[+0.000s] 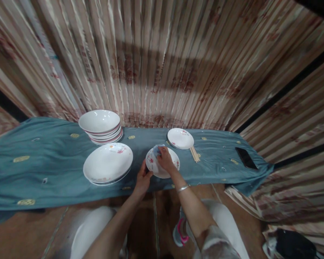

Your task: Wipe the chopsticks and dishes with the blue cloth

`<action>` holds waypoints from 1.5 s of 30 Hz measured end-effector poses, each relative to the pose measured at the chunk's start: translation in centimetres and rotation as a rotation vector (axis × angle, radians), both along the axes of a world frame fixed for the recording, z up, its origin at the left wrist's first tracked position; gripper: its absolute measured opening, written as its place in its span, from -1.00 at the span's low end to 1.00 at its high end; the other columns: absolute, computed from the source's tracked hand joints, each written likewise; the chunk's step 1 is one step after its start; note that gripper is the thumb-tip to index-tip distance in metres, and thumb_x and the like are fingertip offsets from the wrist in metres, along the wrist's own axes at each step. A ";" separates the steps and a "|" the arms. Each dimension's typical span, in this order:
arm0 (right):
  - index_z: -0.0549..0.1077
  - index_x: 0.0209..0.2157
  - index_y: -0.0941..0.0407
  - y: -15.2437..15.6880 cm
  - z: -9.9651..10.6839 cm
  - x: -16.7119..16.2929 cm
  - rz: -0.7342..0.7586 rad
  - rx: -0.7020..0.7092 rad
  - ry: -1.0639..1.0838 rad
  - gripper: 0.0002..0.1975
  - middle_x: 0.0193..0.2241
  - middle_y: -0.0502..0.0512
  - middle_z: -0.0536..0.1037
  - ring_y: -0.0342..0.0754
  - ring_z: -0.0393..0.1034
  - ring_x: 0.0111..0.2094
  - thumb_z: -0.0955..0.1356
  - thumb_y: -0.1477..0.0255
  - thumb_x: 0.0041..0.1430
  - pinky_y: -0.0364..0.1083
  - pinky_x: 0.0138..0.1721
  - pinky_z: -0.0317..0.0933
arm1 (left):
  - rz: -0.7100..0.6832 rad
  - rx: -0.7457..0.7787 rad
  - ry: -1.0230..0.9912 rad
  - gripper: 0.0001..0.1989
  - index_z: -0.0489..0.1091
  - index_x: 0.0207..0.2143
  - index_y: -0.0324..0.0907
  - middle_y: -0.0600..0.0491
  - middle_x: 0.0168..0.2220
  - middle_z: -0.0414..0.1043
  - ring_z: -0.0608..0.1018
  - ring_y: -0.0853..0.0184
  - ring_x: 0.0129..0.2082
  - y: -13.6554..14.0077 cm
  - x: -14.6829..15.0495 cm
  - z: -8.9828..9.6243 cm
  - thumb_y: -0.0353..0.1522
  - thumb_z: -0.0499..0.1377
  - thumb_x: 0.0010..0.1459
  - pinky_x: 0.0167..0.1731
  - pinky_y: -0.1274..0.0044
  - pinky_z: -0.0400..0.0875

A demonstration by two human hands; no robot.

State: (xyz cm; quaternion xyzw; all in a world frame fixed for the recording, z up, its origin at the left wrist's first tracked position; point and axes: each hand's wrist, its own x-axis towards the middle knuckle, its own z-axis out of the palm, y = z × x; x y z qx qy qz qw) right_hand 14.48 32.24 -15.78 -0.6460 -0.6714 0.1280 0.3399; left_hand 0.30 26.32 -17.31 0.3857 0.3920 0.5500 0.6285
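Observation:
A white plate with red flowers near its rim [162,172] is in front of me, close to the table's front edge. My left hand [144,177] grips its left rim, thumb on top. Over the plate's upper part, my right hand [165,159] presses a light blue cloth [158,149] against the surface, its fingers closed on the cloth. The wrist above that hand wears a silver bangle [183,187]. Just behind and to the right sits a small stack of similar flowered plates [180,138].
Large oval plates [108,163] are stacked to the left, with a pile of bowls [99,122] behind them. Wooden chopsticks [194,154] lie beside the small plates. A black phone [245,158] rests at the right on the green tablecloth [56,162]. Curtains [162,64] hang behind.

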 end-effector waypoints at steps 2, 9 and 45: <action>0.31 0.03 0.19 0.2 0.1 -0.9 0.018 -0.030 0.104 -0.47 0.03 0.28 0.33 -0.02 0.38 -0.13 0.24 0.63 -0.06 -0.01 -0.02 0.28 | 0.009 -0.004 -0.002 -0.29 0.26 0.13 -0.11 0.02 0.16 0.29 0.27 0.15 0.19 0.0 0.2 0.0 -0.51 0.17 -0.17 0.19 0.30 0.08; 0.34 0.00 0.12 -1.2 0.8 -2.8 0.102 -0.180 0.375 -0.52 0.01 0.19 0.38 -0.07 0.43 -0.18 0.31 0.55 -0.04 -0.04 -0.11 0.33 | 0.048 -0.031 0.001 -0.29 0.28 0.12 -0.08 0.03 0.17 0.29 0.27 0.14 0.19 0.0 0.4 0.1 -0.53 0.17 -0.19 0.18 0.30 0.09; 0.45 -0.17 0.17 -6.2 5.4 4.5 0.223 -0.291 -0.374 -0.63 -0.14 0.16 0.49 -0.02 0.35 -0.09 0.24 0.67 -0.04 -0.08 -0.02 0.17 | -0.021 0.038 -0.055 -0.30 0.27 0.10 -0.14 -0.01 0.15 0.31 0.31 0.17 0.15 0.3 0.0 0.1 -0.47 0.21 -0.20 0.16 0.35 0.11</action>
